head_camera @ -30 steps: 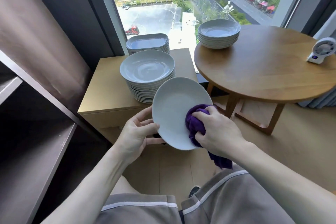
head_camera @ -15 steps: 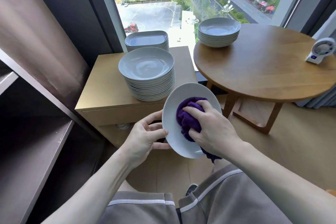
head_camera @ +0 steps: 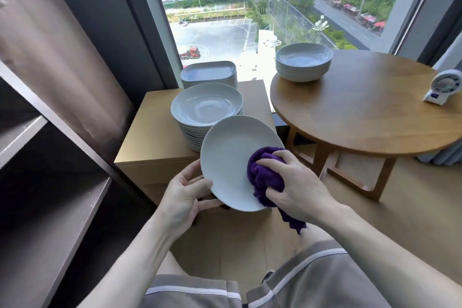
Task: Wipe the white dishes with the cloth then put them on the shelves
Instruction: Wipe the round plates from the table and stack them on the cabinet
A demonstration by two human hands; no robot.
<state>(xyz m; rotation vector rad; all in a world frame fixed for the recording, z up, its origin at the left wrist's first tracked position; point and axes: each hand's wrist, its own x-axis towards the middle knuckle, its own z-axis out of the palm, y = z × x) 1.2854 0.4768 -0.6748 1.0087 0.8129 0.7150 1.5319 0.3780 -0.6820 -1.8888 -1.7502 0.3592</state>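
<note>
My left hand grips the lower left rim of a white plate, tilted up toward me in front of the low cabinet. My right hand clutches a bunched purple cloth and presses it against the plate's lower right face; a tail of cloth hangs below my wrist. Behind the plate a tall stack of round white plates stands on the wooden cabinet, with a stack of squarish white dishes behind it. A stack of white bowls sits on the round wooden table.
Dark open shelves run along the left, close beside my left arm. A small white fan stands at the round table's right edge. A large window is behind the cabinet. My knees in grey shorts are below the plate.
The cloth slid from the plate's middle to its lower right. The plate turned its face more toward me. My view tilted up slightly.
</note>
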